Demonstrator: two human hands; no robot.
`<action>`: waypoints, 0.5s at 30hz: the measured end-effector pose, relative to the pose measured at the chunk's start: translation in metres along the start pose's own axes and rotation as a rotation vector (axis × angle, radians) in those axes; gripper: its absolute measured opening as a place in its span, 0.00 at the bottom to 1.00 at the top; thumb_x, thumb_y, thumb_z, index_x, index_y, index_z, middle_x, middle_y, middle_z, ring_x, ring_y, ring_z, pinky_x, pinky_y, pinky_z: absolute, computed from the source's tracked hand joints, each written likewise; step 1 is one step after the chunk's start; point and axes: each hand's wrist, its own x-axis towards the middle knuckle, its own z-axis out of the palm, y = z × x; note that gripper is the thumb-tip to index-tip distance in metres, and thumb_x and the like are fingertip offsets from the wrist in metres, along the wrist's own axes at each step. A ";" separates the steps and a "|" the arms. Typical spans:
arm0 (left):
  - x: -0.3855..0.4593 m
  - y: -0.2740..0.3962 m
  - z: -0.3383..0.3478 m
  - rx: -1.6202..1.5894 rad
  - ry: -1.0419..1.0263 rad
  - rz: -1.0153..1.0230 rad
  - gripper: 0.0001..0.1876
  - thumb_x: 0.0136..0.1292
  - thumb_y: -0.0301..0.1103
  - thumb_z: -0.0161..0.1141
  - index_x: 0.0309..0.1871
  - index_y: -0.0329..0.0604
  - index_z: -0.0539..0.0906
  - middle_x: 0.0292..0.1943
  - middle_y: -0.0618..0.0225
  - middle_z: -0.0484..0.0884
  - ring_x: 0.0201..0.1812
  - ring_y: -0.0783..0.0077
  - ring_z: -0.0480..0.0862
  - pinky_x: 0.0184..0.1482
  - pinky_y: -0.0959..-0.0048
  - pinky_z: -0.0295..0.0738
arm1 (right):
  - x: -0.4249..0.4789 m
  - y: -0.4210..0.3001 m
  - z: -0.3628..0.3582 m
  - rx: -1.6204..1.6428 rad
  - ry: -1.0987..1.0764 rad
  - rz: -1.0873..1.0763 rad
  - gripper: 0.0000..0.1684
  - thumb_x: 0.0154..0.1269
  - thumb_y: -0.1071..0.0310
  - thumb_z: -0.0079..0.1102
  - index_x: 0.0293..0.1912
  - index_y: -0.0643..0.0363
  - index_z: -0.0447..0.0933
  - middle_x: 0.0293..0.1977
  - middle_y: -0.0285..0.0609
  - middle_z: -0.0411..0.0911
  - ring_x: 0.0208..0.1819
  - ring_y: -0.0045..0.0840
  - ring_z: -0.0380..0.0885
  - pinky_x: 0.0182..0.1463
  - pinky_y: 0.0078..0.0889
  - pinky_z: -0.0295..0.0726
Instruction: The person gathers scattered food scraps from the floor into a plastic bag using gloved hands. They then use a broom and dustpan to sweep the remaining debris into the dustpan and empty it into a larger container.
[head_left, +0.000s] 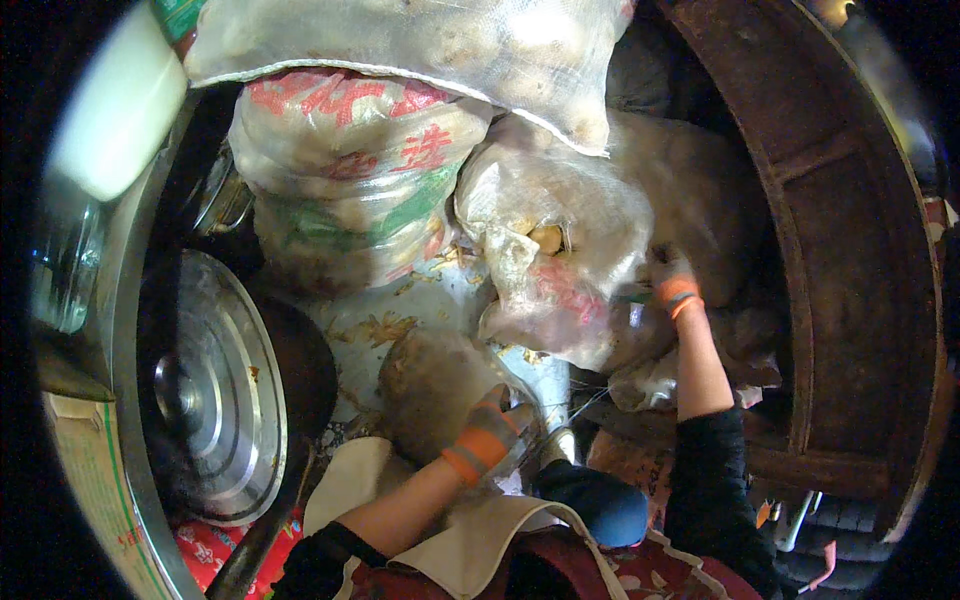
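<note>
My left hand (491, 429), in a grey work glove with an orange cuff, is at the near right edge of a dusty, rounded brown bag (431, 382). Its fingers are curled at the bag's rim. Further forward and to the right, my right hand (673, 279) wears a matching glove. It lies against the right side of a translucent woven plastic sack (577, 202); blur and shadow hide its fingers. Through a torn hole in that sack shows a round yellow-brown item (547, 238), perhaps a potato.
Another full woven sack (360, 180) with red print stands at left, beneath a large white mesh sack (420, 45). A steel lid (221, 390) leans on the left by a dark pan (300, 367). Dark wooden furniture (847, 240) bounds the right. Dry scraps (382, 328) litter the floor.
</note>
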 end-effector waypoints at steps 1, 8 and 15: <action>-0.001 0.000 -0.003 -0.076 0.031 -0.083 0.22 0.49 0.43 0.58 0.40 0.31 0.75 0.35 0.45 0.79 0.37 0.51 0.79 0.39 0.63 0.73 | -0.003 -0.051 0.000 -0.138 0.059 -0.053 0.20 0.48 0.68 0.55 0.45 0.59 0.74 0.40 0.52 0.76 0.41 0.43 0.75 0.44 0.37 0.75; -0.002 -0.020 0.005 -0.053 -0.006 -0.021 0.22 0.50 0.43 0.56 0.41 0.31 0.74 0.35 0.43 0.78 0.38 0.49 0.79 0.41 0.62 0.72 | 0.006 -0.185 0.099 -0.155 -0.225 -0.163 0.45 0.46 0.54 0.58 0.61 0.67 0.57 0.55 0.56 0.65 0.56 0.42 0.66 0.58 0.31 0.66; 0.007 -0.001 0.000 -0.107 -0.041 -0.246 0.21 0.50 0.45 0.56 0.37 0.33 0.74 0.32 0.42 0.77 0.35 0.46 0.78 0.38 0.60 0.71 | 0.051 -0.190 0.195 -0.304 -0.432 -0.118 0.23 0.58 0.60 0.50 0.54 0.52 0.72 0.54 0.43 0.71 0.53 0.32 0.72 0.54 0.31 0.70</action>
